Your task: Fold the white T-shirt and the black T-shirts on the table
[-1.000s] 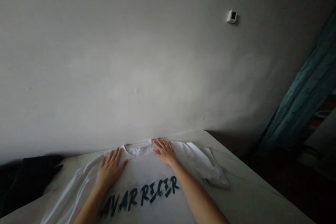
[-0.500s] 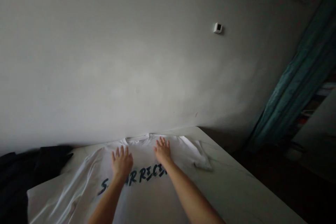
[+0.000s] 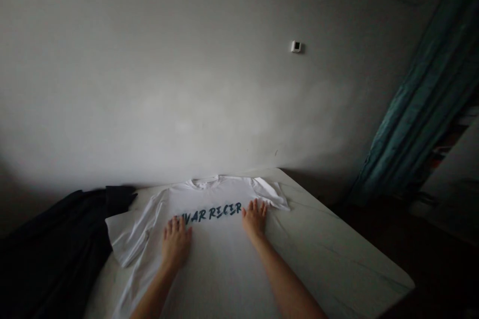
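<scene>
A white T-shirt with dark lettering across its chest lies spread face up, its collar toward the wall. My left hand rests flat on the left side of the shirt, fingers apart, covering the start of the lettering. On the other side, my right hand lies flat just past the end of the lettering, fingers spread. Neither hand grips the cloth. The left sleeve has creases, and the shirt's lower part runs out of view at the bottom.
The shirt lies on a pale marbled table against a grey wall. Dark clothing is heaped at the left. On the wall is a small white device. A teal curtain hangs at the right.
Both hands have slid down the shirt from near the collar to the lettering, the right one also moving outward. The camera view has shifted, showing more of the table and dark clothing.
</scene>
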`<state>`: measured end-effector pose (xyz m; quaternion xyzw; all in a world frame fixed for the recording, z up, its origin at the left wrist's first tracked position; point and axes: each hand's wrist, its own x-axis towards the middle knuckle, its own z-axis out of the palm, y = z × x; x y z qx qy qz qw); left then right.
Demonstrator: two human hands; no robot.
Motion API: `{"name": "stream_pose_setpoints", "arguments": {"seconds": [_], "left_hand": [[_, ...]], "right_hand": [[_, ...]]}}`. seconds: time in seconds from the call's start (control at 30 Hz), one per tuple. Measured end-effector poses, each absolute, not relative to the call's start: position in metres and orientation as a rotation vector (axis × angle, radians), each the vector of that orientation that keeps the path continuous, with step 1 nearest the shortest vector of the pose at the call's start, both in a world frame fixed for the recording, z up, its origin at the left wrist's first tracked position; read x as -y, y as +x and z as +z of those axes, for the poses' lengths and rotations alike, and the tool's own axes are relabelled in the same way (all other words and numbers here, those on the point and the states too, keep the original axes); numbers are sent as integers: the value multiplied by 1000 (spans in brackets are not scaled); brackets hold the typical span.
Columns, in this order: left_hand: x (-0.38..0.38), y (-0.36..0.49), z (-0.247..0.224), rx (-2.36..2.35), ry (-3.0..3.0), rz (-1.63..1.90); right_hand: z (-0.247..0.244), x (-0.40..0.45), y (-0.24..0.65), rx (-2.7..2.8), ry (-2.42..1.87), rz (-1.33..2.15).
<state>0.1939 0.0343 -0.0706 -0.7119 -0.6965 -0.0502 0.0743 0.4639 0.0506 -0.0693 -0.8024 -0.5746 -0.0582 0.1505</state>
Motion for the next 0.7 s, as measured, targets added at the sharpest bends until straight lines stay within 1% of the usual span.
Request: {"name": "stream_pose_setpoints", "arguments": {"seconds": [0.1,0.17,0.2,0.27,0.37,0.47,0.57,0.63,0.7], "left_hand": [[-4,235,-71,1910,-2422,-238],[11,227,-71,1830,-2526,-258],[16,212,-72,1832,-2530,-262],[28,166,-76,1840,-2506,-286],[50,91,-91,1793,-2464,-352],[86,50,-112,1796,-2393,-365],[120,62,-126,1869,-2230,-362],[133,95,-130,1869,-2164,-403],[137,134,-130,1801,-2200,-461]], "right_hand": [[-73,-25,411,1968,-2017,35],[-74,-6,400,2118,-1871,135],[-74,3,406,2146,-1863,152],[-76,20,436,2138,-1954,128],[-91,40,509,2034,-2116,-46],[-116,60,571,1950,-2076,-282],[-133,79,580,1812,-2079,-475],[-137,90,548,1801,-2054,-494],[-137,99,498,1914,-1960,-409]]}}
